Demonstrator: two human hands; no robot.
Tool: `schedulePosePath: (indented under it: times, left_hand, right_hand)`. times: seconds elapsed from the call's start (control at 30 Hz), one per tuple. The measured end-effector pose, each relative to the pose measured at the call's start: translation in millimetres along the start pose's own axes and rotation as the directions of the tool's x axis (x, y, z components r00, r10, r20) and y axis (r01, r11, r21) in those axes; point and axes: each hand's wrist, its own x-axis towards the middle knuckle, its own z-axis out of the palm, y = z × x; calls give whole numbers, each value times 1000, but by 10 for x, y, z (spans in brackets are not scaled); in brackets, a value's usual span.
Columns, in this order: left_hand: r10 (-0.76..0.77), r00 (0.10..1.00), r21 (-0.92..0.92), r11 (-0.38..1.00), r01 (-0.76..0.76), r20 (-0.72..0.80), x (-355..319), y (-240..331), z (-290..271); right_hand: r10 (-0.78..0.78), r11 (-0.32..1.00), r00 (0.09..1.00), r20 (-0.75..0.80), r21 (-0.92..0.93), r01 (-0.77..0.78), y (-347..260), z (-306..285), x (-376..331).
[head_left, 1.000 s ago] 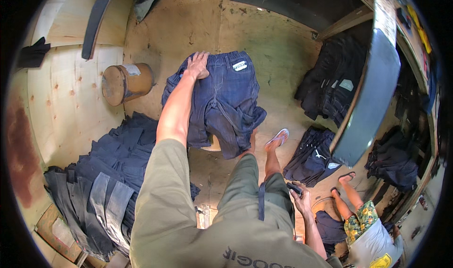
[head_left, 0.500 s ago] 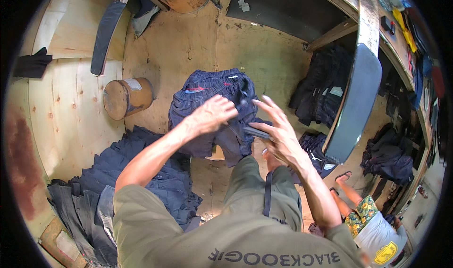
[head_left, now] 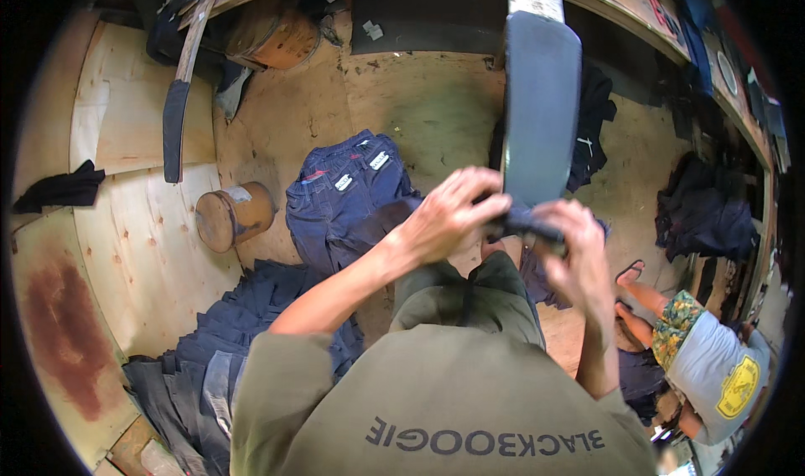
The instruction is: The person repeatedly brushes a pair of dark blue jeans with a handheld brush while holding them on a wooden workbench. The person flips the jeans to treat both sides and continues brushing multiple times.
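Note:
Both my hands are raised in front of my body, close together, with a dark elongated thing [head_left: 532, 227] between them; blur hides what kind it is. My left hand [head_left: 453, 216] has its fingers closed at its left end. My right hand [head_left: 579, 249] curls round its right end. Below and to the left, dark blue denim shorts [head_left: 348, 199] with an elastic waistband and two white labels lie spread on the floor. Dark cloth shows close under my left wrist, partly hidden by the arm.
A heap of dark garments [head_left: 243, 317] lies at left, near a brown drum [head_left: 235, 216]. A padded dark board [head_left: 541, 107] hangs close beyond my hands; a narrower one [head_left: 174, 132] hangs at left. More dark clothes [head_left: 704, 203] are piled at right, near another person [head_left: 713, 367].
My hands have moved right, away from over the shorts, and come together on the dark thing. The right hand's fingers, spread before, are now curled. The shorts' white labels now show.

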Motion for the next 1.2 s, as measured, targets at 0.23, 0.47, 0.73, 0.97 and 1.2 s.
schedulePosePath:
  times: [0.23,0.47,0.73,0.97,1.2]
  left_hand:
    - [155,988,390,911,-134,-21,872,-743,1150]
    - [-99,916,278,960,-14,390,261,93,478]
    - [-615,746,-64,759,648,253,-738,-69,1088]
    - [-385,836,42,900,434,-391,1075,-1244,1791]
    - [-161,953,445,856,265,-257,2662,-2881,1400]
  right_hand:
    - [26,999,973,-229,46,-16,1383,123,367]
    - [-110,963,939,325,267,20,1180,285,-447]
    - [142,894,902,408,339,-294,1540,674,-723]
    - [-16,991,980,200,-123,42,2475,-503,1406]
    - [279,900,812,-513,435,-35,2593,39,1096]
